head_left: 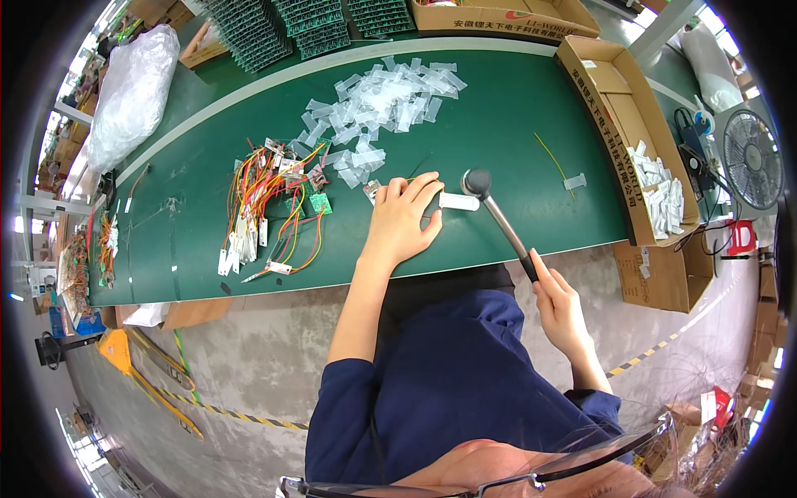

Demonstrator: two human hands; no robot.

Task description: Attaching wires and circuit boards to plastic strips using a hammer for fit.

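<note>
My right hand [561,312] is closed round the black grip of a hammer [505,226] with a silver shaft and a round dark head. The hammer head is at the right end of a narrow white plastic case [459,202]; whether they touch I cannot tell. My left hand [402,217] steadies the left end of that case on the green table, fingers bent over it and hiding part of it. A circuit board [372,191] shows beside these fingers. Left of them lies a tangle of red and yellow wires [264,195] with small green boards and white ends.
Clear plastic pieces [378,100] lie heaped on the green table [515,100]. At the right stands a cardboard box [610,124] holding white cases [660,199], near a fan [751,158]. Stacked circuit boards [245,33] stand at the back. A yellow wire [548,151] lies at right.
</note>
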